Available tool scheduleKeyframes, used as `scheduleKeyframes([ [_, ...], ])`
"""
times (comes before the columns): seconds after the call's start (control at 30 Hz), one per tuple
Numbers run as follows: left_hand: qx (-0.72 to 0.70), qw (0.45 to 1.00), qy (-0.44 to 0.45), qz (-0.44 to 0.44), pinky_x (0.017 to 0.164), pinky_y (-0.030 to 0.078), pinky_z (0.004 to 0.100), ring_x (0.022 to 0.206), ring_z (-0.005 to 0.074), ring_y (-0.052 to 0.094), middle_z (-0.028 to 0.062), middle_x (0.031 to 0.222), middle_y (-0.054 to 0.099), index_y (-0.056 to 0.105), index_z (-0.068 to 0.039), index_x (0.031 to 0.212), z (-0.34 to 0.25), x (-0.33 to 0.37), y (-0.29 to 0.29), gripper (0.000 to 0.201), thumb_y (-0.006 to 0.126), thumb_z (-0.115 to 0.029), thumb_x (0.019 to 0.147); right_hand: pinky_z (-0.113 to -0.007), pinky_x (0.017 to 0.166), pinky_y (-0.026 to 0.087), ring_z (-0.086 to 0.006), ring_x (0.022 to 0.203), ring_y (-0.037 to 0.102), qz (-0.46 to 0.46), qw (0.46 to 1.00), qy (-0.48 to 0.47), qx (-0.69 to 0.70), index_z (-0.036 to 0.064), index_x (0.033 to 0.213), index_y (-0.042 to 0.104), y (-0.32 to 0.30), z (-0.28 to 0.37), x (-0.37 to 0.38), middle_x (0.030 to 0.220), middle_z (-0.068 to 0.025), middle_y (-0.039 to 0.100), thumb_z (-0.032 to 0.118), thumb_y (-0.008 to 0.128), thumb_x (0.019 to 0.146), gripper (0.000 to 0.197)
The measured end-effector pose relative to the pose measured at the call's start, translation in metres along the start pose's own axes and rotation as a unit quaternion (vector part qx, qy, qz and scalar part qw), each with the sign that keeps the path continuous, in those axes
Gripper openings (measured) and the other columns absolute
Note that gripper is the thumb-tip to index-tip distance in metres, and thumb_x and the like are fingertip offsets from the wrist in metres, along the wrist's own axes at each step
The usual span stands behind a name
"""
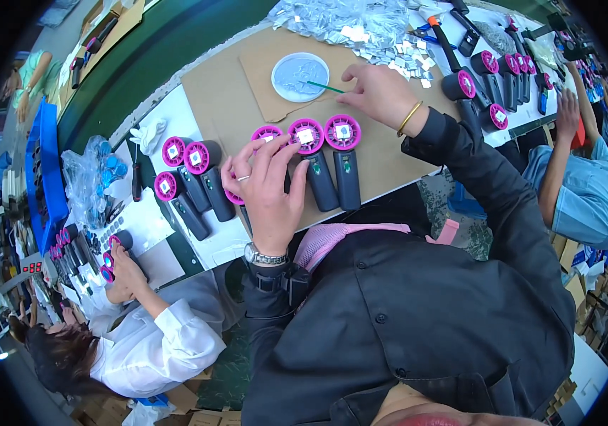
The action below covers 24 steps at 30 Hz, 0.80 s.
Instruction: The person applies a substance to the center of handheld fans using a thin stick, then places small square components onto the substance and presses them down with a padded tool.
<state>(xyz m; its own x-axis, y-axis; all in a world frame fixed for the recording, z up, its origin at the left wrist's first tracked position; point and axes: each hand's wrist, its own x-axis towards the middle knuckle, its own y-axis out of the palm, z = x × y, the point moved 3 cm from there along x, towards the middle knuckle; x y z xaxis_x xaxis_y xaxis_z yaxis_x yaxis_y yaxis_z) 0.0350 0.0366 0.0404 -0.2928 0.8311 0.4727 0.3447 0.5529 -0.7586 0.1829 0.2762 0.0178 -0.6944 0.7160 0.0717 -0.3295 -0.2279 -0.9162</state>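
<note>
My right hand point(382, 94) pinches a thin green stick point(326, 86), whose far end dips into grey paste in a round white dish point(276, 79). Fingers spread, my left hand point(270, 195) reaches over the row of handheld fans, its fingertips at the pink head of the middle fan point(306, 137). A white square piece sits in the centre of that head. Just right of it lies another fan point(347, 174) with a grey dab on its white square. My left fingers partly cover a third fan head point(267, 134).
Brown cardboard point(389, 145) covers the work surface. More fans lie left point(197, 157) and right point(487, 64). Small silvery squares point(407, 57) and clear plastic bags point(325, 25) lie at the back. A person in white point(162, 348) works at left; another in blue point(588, 192) sits right.
</note>
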Motion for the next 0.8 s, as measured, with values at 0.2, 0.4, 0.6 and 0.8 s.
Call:
scheduleKeyframes([
  [0.2, 0.015, 1.0, -0.006, 0.012, 0.122, 0.023, 0.0585, 0.136, 0.028, 0.059, -0.0013, 0.134, 0.075, 0.078, -0.014, 0.121, -0.002, 0.01, 0.011, 0.031, 0.086, -0.021, 0.092, -0.039, 0.071, 0.059, -0.0288, 0.077, 0.076, -0.067, 0.993, -0.03, 0.095, 0.0033, 0.108, 0.085, -0.004, -0.011, 0.007, 0.089, -0.014, 0.078, 0.025, 0.083, 0.097, 0.024],
  [0.4, 0.018, 0.999, -0.013, 0.025, 0.122, 0.022, 0.058, 0.137, 0.0285, 0.058, -0.0012, 0.133, 0.075, 0.078, -0.014, 0.122, -0.002, 0.011, 0.01, 0.033, 0.087, -0.021, 0.091, -0.038, 0.071, 0.056, -0.0277, 0.075, 0.07, -0.127, 0.979, -0.039, 0.154, 0.0033, 0.107, 0.086, -0.006, -0.014, 0.008, 0.087, -0.0129, 0.074, 0.017, 0.08, 0.099, 0.017],
  [0.6, 0.013, 0.999, -0.019, 0.029, 0.122, 0.022, 0.0579, 0.136, 0.0288, 0.058, -0.0011, 0.133, 0.076, 0.078, -0.014, 0.121, -0.003, 0.014, 0.01, 0.033, 0.088, -0.021, 0.091, -0.036, 0.072, 0.056, -0.0216, 0.077, 0.071, -0.095, 0.973, -0.02, 0.21, 0.0011, 0.107, 0.085, 0.02, -0.026, 0.014, 0.087, -0.0107, 0.076, 0.02, 0.082, 0.099, 0.021],
  [0.8, 0.02, 0.999, -0.018, 0.022, 0.122, 0.022, 0.0583, 0.134, 0.0293, 0.059, -0.0015, 0.13, 0.076, 0.078, -0.014, 0.117, 0.0, 0.013, 0.015, 0.029, 0.088, -0.021, 0.091, -0.031, 0.07, 0.052, -0.0111, 0.074, 0.064, 0.033, 0.929, 0.103, 0.353, -0.0018, 0.108, 0.087, 0.032, -0.037, 0.022, 0.092, -0.0025, 0.08, 0.025, 0.085, 0.099, 0.028],
])
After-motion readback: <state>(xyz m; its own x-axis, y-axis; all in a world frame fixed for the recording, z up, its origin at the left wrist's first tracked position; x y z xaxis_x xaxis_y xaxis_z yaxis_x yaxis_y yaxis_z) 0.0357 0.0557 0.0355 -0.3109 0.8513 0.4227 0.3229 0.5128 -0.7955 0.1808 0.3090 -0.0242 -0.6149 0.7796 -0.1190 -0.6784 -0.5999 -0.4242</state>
